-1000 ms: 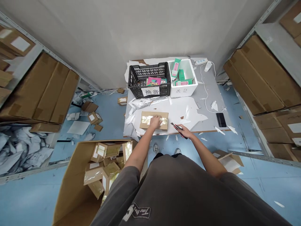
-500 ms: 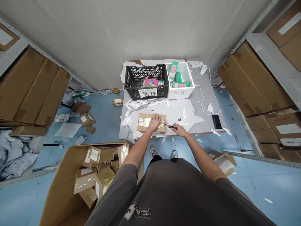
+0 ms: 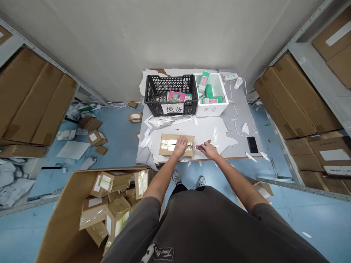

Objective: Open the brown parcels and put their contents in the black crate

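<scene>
A flat cardboard parcel [image 3: 168, 145] sealed with shiny tape lies near the front edge of a small table [image 3: 241, 113]. My left hand [image 3: 180, 145] rests flat on top of it, fingers spread. My right hand [image 3: 208, 149] is closed round a red-handled utility knife [image 3: 198, 147], whose blade tip touches the parcel's right end.
At the table's back stand a black crate [image 3: 159, 95] and a white bin [image 3: 219, 106] holding small boxes. A phone [image 3: 251, 144] and cable lie at the right. Paper scraps litter the table. A big carton [image 3: 63, 223] of taped parcels sits lower left. Shelves of boxes line both sides.
My right hand has carried the knife leftward from beside the parcel until the blade meets its right end. My left hand stays pressed on top.
</scene>
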### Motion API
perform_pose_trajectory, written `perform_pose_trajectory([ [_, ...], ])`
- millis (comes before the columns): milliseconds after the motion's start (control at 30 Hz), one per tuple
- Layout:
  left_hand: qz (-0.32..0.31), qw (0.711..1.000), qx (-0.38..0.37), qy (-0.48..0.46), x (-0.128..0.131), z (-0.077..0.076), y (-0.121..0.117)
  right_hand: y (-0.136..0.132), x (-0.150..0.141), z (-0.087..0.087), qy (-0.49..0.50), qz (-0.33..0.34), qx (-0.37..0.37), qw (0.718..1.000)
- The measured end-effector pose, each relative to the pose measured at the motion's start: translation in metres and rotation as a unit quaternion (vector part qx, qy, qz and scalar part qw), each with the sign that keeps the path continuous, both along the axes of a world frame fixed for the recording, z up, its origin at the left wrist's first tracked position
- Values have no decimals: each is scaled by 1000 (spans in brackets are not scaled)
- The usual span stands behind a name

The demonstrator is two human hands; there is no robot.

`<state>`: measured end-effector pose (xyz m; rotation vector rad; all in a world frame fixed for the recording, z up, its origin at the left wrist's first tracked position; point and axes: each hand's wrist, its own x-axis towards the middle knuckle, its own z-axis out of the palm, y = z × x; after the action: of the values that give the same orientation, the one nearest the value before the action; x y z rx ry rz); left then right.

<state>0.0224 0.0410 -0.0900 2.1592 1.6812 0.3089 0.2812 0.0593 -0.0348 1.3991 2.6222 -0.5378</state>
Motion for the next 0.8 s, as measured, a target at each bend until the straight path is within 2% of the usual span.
perform_pose_trajectory([
  [267,5,1000,12,-3,0,-1,-2,9,6,3,-23,36,16,999],
  [600,12,1000,1,-5,0,1,-3,3,-4,3,-3,-3,-6,1000],
  [800,10,1000,8,-7,0,2,-5,18,-1,12,-13,-44,2,999],
])
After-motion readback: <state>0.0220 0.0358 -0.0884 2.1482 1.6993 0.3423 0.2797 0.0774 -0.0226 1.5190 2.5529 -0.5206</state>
